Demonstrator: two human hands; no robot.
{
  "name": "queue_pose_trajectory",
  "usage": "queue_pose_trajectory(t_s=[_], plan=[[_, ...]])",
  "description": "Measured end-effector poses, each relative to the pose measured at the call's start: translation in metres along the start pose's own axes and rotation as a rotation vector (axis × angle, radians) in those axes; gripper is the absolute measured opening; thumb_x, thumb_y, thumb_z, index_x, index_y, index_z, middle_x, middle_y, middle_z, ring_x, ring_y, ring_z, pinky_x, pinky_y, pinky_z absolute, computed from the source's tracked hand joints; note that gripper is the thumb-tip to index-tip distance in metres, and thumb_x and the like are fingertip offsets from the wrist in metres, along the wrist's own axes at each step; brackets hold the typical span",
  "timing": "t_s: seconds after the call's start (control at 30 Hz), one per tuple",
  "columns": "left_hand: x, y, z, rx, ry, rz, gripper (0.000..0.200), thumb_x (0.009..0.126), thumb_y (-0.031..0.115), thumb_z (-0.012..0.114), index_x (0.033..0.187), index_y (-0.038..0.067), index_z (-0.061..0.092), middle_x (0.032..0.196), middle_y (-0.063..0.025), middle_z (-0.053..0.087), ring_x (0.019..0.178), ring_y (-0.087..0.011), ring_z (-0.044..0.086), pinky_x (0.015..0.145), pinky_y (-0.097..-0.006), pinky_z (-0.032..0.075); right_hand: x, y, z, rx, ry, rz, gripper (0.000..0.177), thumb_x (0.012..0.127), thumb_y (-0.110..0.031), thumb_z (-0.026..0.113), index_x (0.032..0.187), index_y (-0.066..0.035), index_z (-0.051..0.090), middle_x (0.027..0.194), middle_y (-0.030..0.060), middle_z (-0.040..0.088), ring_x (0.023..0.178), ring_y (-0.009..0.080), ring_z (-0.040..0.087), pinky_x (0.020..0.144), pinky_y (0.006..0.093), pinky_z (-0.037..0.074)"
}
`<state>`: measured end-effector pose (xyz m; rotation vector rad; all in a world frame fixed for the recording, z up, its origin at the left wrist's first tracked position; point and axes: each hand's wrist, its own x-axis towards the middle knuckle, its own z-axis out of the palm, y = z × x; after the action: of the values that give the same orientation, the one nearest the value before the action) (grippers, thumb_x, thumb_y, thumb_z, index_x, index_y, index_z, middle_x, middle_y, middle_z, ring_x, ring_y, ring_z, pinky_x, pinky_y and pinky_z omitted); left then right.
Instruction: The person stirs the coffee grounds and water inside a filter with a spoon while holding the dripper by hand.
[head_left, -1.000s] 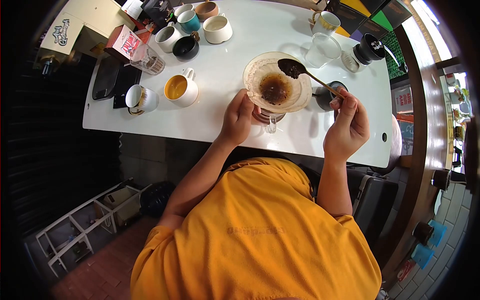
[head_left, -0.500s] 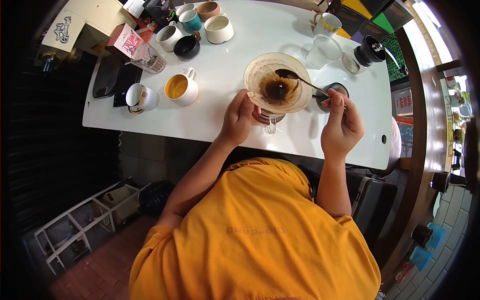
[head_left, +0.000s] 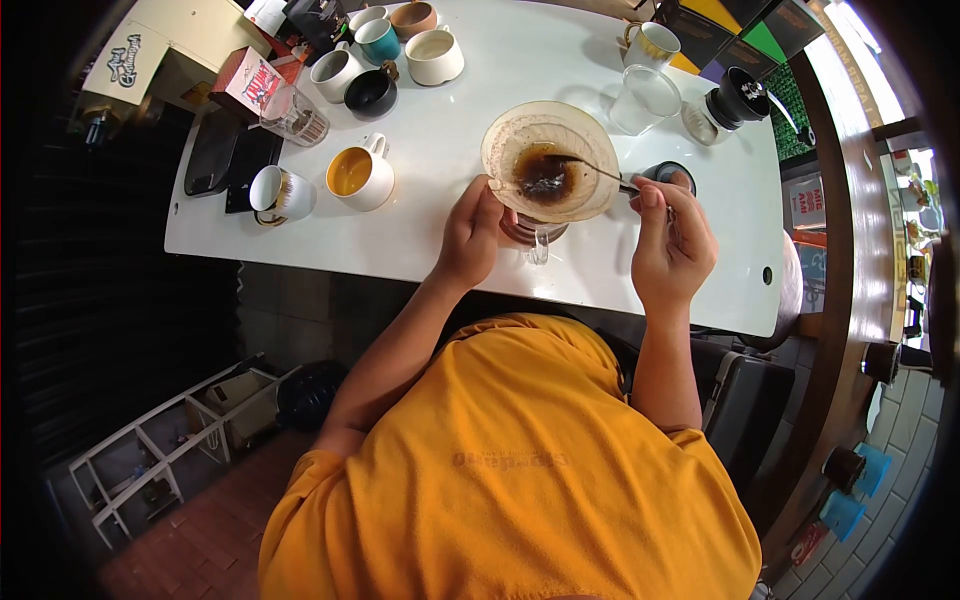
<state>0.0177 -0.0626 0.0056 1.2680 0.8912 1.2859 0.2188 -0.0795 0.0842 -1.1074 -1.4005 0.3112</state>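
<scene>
The left hand (head_left: 470, 232) is closed on the near rim of the paper filter cone (head_left: 582, 135), thumb and fingers pinching its edge. The cone sits on a glass server (head_left: 537, 238) in the middle of the white table (head_left: 450, 120). The right hand (head_left: 672, 245) has its fingertips closed around the end of a long spoon (head_left: 597, 171). The spoon's bowl is down in the wet coffee grounds (head_left: 543, 180) at the bottom of the cone (its handle crosses the right rim). A small dark cup (head_left: 668, 172) stands just beyond the right hand, partly hidden by it. A white mug with a yellow inside (head_left: 360, 177) stands to the left of the left hand, well apart from it. A clear tumbler (head_left: 648, 100) and a black grinder (head_left: 740, 98) stand at the far right of the table.
</scene>
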Motion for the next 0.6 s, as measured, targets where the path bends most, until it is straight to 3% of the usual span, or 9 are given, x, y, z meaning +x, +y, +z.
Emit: queue_pose_trajectory(t_s=[0.23, 0.3, 0.43, 0.5, 0.6], plan=[[0.0, -0.002, -0.002, 0.002, 0.007, -0.003, 0.028, 0.104, 0.028, 0.036, 0.096, 0.005, 0.051, 0.079, 0.0019, 0.052, 0.074, -0.0058, 0.048, 0.071, -0.021, 0.042, 0.004, 0.001, -0.001, -0.148, -0.065, -0.17, 0.006, 0.081, 0.002, 0.069, 0.087, 0.002, 0.067, 0.078, 0.0101, 0.067, 0.068, 0.0173, 0.063, 0.062, 0.0251, 0.049], [-0.001, -0.006, -0.007, 0.049, -0.045, -0.007, 0.035, 0.105, 0.027, 0.032, 0.118, 0.001, 0.051, 0.095, -0.0029, 0.059, 0.082, -0.0094, 0.053, 0.078, -0.0248, 0.045, 0.003, 0.003, 0.001, -0.149, -0.071, -0.183, 0.006, 0.08, 0.002, 0.07, 0.086, 0.001, 0.068, 0.077, 0.0101, 0.066, 0.067, 0.0184, 0.063, 0.062, 0.026, 0.049], [-0.002, -0.002, -0.004, 0.051, -0.038, -0.009, 0.034, 0.105, 0.027, 0.033, 0.117, 0.001, 0.051, 0.095, -0.0028, 0.059, 0.082, -0.0094, 0.054, 0.078, -0.0248, 0.045, 0.002, -0.002, 0.002, -0.201, -0.121, -0.221, 0.006, 0.078, 0.001, 0.072, 0.084, 0.0, 0.069, 0.075, 0.0097, 0.066, 0.066, 0.0201, 0.061, 0.06, 0.0281, 0.048], [-0.001, 0.003, 0.0, 0.048, 0.009, -0.004, 0.029, 0.104, 0.028, 0.036, 0.101, 0.004, 0.052, 0.08, 0.0015, 0.054, 0.075, -0.006, 0.049, 0.072, -0.0213, 0.043, -0.001, -0.002, 0.003, -0.19, -0.129, -0.202, 0.006, 0.078, 0.0, 0.072, 0.083, 0.0, 0.069, 0.074, 0.0097, 0.065, 0.066, 0.0202, 0.061, 0.059, 0.0283, 0.048], [-0.001, 0.005, 0.002, 0.054, 0.035, 0.005, 0.029, 0.104, 0.027, 0.036, 0.1, 0.004, 0.052, 0.08, 0.0014, 0.054, 0.075, -0.0059, 0.049, 0.071, -0.0213, 0.043, -0.006, -0.003, 0.005, -0.162, -0.14, -0.167, 0.005, 0.079, 0.0, 0.071, 0.082, 0.0, 0.069, 0.072, 0.0099, 0.064, 0.064, 0.0205, 0.06, 0.058, 0.0284, 0.047]])
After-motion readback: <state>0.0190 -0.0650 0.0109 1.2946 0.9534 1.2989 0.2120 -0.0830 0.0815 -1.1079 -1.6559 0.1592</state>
